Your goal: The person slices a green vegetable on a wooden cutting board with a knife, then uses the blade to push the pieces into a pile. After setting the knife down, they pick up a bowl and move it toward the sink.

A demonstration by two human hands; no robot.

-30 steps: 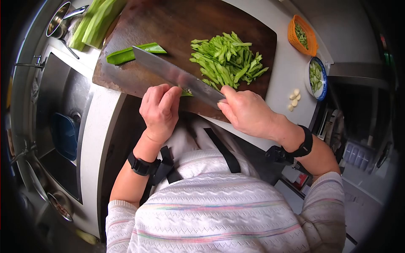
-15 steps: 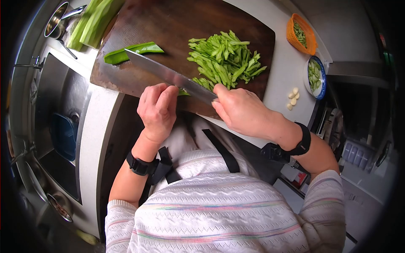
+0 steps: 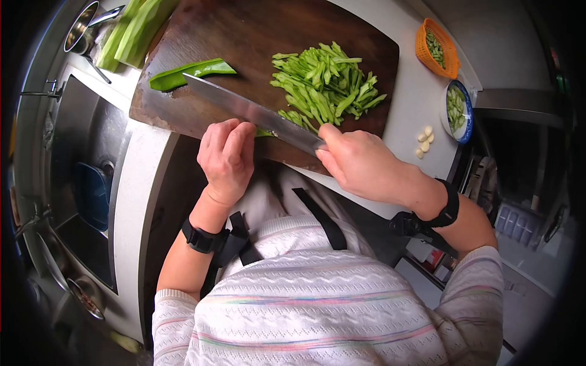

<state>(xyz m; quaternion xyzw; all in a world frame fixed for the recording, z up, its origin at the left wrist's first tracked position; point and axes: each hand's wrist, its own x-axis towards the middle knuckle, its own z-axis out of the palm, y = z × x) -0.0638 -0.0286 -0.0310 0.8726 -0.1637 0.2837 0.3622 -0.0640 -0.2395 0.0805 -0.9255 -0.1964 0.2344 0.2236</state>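
Note:
My right hand (image 3: 369,161) is wrapped round the handle of a broad kitchen knife (image 3: 253,113), whose blade slants up and left across the wooden cutting board (image 3: 238,30). Beside the blade, the curled fingers of my left hand (image 3: 224,160) press down at the board's near edge. A bit of green vegetable (image 3: 264,132) shows between that hand and the knife; the rest of it is hidden. Beyond the knife tip lies a long, glossy green vegetable piece (image 3: 189,73). A heap of sliced green strips (image 3: 323,82) rests on the board's right half.
At right on the counter are an orange basket (image 3: 453,60) with green pieces, a blue-rimmed bowl (image 3: 467,125) and several peeled garlic cloves (image 3: 423,139). Pale green stalks (image 3: 137,33) and a metal pot (image 3: 79,30) are at upper left, above the sink (image 3: 85,116).
My right hand and the knife have shifted slightly right and down. My left hand stays nearly in place, and the sliced heap looks unchanged.

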